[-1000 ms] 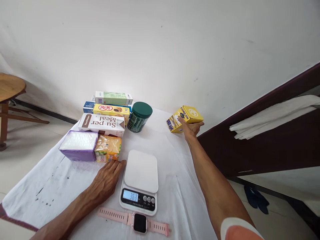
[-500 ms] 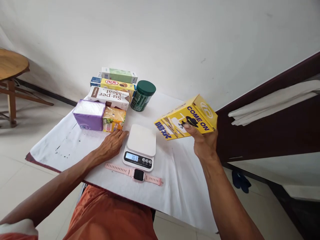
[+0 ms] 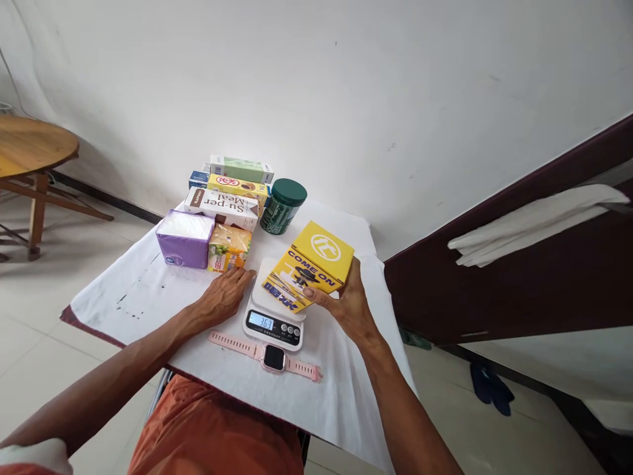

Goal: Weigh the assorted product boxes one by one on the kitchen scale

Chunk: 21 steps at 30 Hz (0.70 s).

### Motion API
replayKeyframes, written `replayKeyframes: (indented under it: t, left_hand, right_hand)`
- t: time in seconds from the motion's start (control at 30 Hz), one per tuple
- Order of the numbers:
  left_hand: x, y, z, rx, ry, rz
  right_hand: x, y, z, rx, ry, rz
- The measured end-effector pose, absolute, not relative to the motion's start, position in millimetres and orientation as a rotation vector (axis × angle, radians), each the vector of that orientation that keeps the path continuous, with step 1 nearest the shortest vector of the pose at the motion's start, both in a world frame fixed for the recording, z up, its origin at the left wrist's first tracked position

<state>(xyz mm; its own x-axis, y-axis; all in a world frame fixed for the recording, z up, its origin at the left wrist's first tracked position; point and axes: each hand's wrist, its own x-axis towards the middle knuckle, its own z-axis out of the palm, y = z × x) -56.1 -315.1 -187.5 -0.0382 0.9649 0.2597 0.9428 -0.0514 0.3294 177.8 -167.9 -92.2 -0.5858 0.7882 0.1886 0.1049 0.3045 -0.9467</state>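
My right hand (image 3: 346,305) grips a yellow box (image 3: 309,265) printed "COME ON", tilted and held just over the white kitchen scale (image 3: 273,315). The scale's display reads 363. Whether the box touches the platform I cannot tell. My left hand (image 3: 223,297) lies flat on the white tablecloth (image 3: 148,297) with fingers stretched out, next to the scale's left edge. A pink smartwatch (image 3: 267,354) lies in front of the scale.
At the back left stand a purple tissue pack (image 3: 184,238), an orange snack pack (image 3: 228,247), a "Su-per Meal" box (image 3: 221,206), stacked boxes (image 3: 236,177) and a green-lidded jar (image 3: 283,206). A wooden round table (image 3: 30,148) is left; dark furniture with white cloth (image 3: 531,221) right.
My right hand picked the yellow box up from the far right of the table and carried it towards me and left, over the scale. The left hand stayed put.
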Motion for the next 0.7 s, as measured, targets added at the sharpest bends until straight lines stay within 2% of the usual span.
replayKeyframes:
  t: [0.43, 0.7]
  left_hand:
    - [-53, -316, -184, 2.149, 2.135, 0.646]
    - [-50, -316, -177, 2.124, 2.107, 0.600]
  right_hand:
    - [179, -165, -91, -0.897, -1.944, 1.206]
    - [155, -118, -63, -0.710, -1.722, 1.100]
